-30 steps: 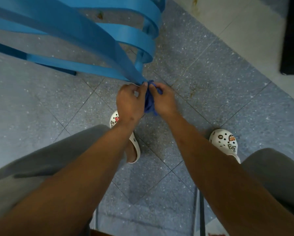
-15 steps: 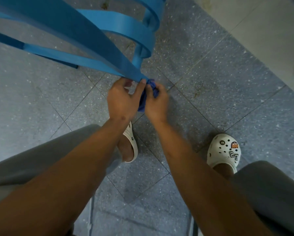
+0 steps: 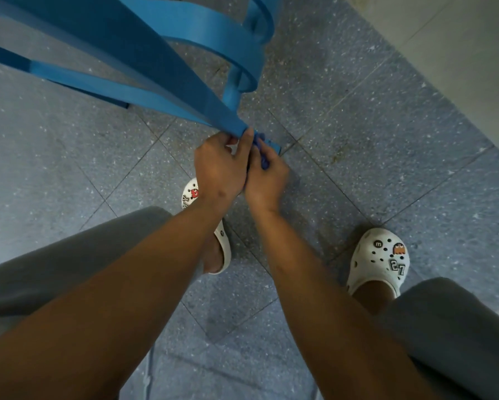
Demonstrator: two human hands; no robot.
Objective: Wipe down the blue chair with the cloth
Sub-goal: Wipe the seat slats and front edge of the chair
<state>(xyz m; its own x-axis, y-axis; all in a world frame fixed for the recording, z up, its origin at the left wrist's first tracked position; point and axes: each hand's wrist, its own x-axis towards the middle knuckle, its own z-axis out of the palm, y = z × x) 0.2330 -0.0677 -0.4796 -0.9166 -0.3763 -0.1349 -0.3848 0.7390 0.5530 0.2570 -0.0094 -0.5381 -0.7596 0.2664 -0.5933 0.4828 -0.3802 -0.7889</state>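
Note:
The blue chair (image 3: 167, 67) fills the upper left, its flat bars converging to a low end just above my hands. My left hand (image 3: 218, 168) grips that end of the bar, thumb and fingers curled round it. Pressed close beside it, my right hand (image 3: 267, 180) holds a bunched dark blue cloth (image 3: 260, 145) against the bar's end. Most of the cloth is hidden between the two hands.
A speckled grey tiled floor (image 3: 372, 134) lies below. My white clogs stand on it, one under my left wrist (image 3: 192, 194), one at the right (image 3: 382, 258). A pale wall base (image 3: 456, 53) runs along the upper right.
Both hands stay together at the bar's low end. The cloth shows less between them now, and the view has shifted so the right clog sits further from my hands.

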